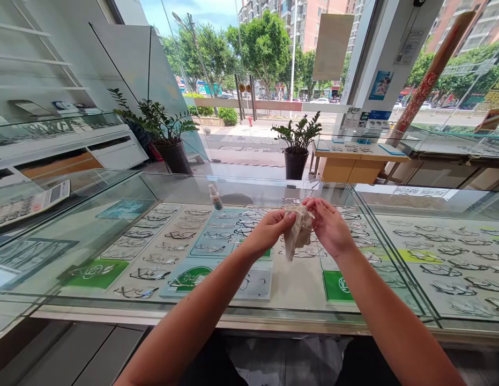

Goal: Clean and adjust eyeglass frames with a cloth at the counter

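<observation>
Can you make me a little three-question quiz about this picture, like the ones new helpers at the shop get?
1. Fill in: The left hand is holding a beige ____.
2. True or false: The small bottle is lying on its side.
3. Choose: What can you see through the top of the glass counter?
A) Shoes
B) Rows of eyeglasses
C) Books

Key:
1. Cloth.
2. False; it stands upright.
3. B.
</observation>
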`<action>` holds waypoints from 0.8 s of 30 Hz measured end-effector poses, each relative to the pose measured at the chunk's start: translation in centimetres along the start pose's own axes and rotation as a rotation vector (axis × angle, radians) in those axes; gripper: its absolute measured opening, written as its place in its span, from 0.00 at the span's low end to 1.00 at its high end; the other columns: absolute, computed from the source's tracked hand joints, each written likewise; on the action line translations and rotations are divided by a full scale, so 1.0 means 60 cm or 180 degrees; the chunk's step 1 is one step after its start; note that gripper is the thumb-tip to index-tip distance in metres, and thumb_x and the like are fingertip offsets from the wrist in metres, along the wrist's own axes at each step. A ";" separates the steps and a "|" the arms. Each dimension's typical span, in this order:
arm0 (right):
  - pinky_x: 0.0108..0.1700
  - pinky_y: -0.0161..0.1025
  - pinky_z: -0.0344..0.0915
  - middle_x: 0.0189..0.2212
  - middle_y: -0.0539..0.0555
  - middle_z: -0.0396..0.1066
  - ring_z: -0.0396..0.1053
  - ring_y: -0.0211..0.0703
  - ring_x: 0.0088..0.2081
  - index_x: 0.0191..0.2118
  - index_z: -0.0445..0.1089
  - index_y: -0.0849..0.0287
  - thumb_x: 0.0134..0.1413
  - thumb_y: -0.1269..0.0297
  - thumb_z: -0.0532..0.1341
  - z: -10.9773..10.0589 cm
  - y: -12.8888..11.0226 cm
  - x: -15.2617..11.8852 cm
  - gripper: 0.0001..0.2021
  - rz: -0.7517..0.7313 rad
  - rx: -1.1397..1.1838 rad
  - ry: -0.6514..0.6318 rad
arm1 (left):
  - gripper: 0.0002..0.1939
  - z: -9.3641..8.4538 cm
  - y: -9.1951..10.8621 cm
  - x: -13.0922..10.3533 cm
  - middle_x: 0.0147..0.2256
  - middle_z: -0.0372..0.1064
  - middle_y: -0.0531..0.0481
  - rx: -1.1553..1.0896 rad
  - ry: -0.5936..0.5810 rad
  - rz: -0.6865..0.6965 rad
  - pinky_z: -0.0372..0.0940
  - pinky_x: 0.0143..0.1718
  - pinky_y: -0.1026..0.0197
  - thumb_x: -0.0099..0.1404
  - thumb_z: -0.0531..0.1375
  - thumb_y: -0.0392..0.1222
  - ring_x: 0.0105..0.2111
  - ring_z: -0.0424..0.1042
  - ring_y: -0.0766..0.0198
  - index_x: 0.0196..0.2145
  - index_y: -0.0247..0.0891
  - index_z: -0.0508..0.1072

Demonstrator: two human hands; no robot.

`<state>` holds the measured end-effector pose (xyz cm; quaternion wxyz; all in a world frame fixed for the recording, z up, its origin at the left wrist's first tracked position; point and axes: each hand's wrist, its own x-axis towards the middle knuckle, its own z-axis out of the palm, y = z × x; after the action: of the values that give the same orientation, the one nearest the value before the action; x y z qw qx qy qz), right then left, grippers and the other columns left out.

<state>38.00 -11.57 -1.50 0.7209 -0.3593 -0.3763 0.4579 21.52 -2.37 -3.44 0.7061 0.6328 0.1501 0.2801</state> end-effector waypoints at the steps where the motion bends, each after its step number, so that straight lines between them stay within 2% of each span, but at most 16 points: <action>1: 0.39 0.37 0.67 0.45 0.54 0.74 0.68 0.45 0.46 0.33 0.81 0.52 0.56 0.46 0.75 0.000 0.000 -0.001 0.15 -0.0021 0.0006 -0.0010 | 0.30 0.000 0.001 0.000 0.33 0.77 0.46 0.0021 -0.0012 -0.0007 0.66 0.39 0.61 0.65 0.70 0.68 0.32 0.72 0.63 0.38 0.33 0.80; 5: 0.43 0.36 0.67 0.46 0.54 0.74 0.68 0.46 0.52 0.34 0.83 0.51 0.60 0.46 0.73 0.000 0.000 -0.002 0.14 -0.0129 -0.0113 -0.0147 | 0.32 0.001 0.009 -0.003 0.32 0.77 0.47 0.0211 -0.0045 -0.0067 0.64 0.39 0.61 0.66 0.69 0.69 0.32 0.72 0.63 0.38 0.32 0.80; 9: 0.45 0.36 0.67 0.46 0.55 0.75 0.68 0.47 0.53 0.35 0.84 0.51 0.63 0.45 0.71 -0.003 0.002 -0.001 0.15 -0.0200 -0.0328 -0.0211 | 0.32 0.001 0.014 -0.006 0.32 0.76 0.47 0.0271 -0.0135 -0.0079 0.64 0.40 0.62 0.66 0.68 0.69 0.33 0.71 0.63 0.38 0.31 0.79; 15: 0.36 0.35 0.66 0.46 0.53 0.75 0.68 0.42 0.42 0.34 0.83 0.51 0.56 0.44 0.75 0.000 0.008 0.001 0.16 0.0036 -0.0034 -0.0039 | 0.29 0.004 0.004 -0.005 0.35 0.77 0.47 -0.0013 -0.0139 -0.0038 0.66 0.42 0.61 0.67 0.69 0.67 0.35 0.73 0.63 0.40 0.33 0.78; 20: 0.36 0.36 0.68 0.41 0.52 0.75 0.67 0.40 0.37 0.32 0.82 0.53 0.47 0.43 0.79 0.013 0.012 -0.001 0.19 0.0175 0.0177 0.0019 | 0.26 0.018 -0.002 -0.005 0.35 0.76 0.49 -0.0305 -0.0087 0.0082 0.68 0.41 0.63 0.64 0.74 0.61 0.34 0.73 0.65 0.44 0.35 0.78; 24: 0.29 0.36 0.63 0.36 0.51 0.75 0.64 0.39 0.32 0.34 0.82 0.53 0.48 0.43 0.78 0.014 0.017 -0.001 0.19 0.0232 0.0151 0.0087 | 0.25 0.023 -0.001 -0.008 0.35 0.76 0.49 -0.0362 -0.0146 0.0163 0.69 0.39 0.64 0.64 0.74 0.58 0.33 0.73 0.66 0.46 0.34 0.79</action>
<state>36.83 -11.17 -2.00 0.7171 -0.3618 -0.3421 0.4877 21.92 -3.79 -3.33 0.7367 0.6015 0.1015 0.2916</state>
